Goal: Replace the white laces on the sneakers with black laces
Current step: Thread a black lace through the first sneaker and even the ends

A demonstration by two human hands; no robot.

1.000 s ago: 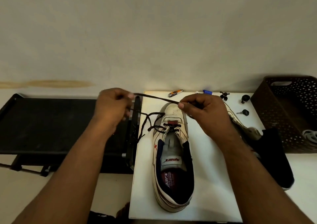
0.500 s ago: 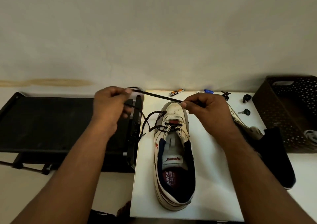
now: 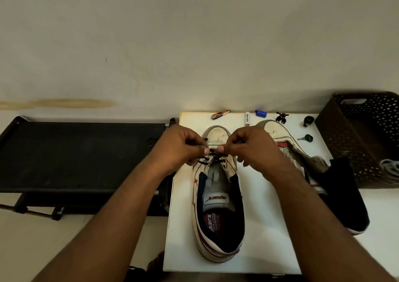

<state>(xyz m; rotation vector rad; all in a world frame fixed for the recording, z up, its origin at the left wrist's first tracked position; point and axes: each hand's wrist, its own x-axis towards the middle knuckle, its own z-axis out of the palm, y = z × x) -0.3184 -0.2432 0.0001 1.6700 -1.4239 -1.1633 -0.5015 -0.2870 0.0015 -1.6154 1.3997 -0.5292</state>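
Shoe: a scuffed white leather sneaker (image 3: 218, 195) is set toe-away on the white board (image 3: 265, 227), eyelets within reach.
Lace: the thin black lace (image 3: 212, 159) is threaded at the lowest eyelets.
Hands: the left hand (image 3: 181, 147) and right hand (image 3: 252, 147) are held close, each pinching lace, seemingly for tensioning.

second sneaker (image 3: 280, 134) partly behind right forearm, basket (image 3: 356, 143) cropped, perhaps laces inside

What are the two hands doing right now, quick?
Left hand: fingers pinched shut on the black lace over the shoe.
Right hand: fingers pinched shut on the same black lace.
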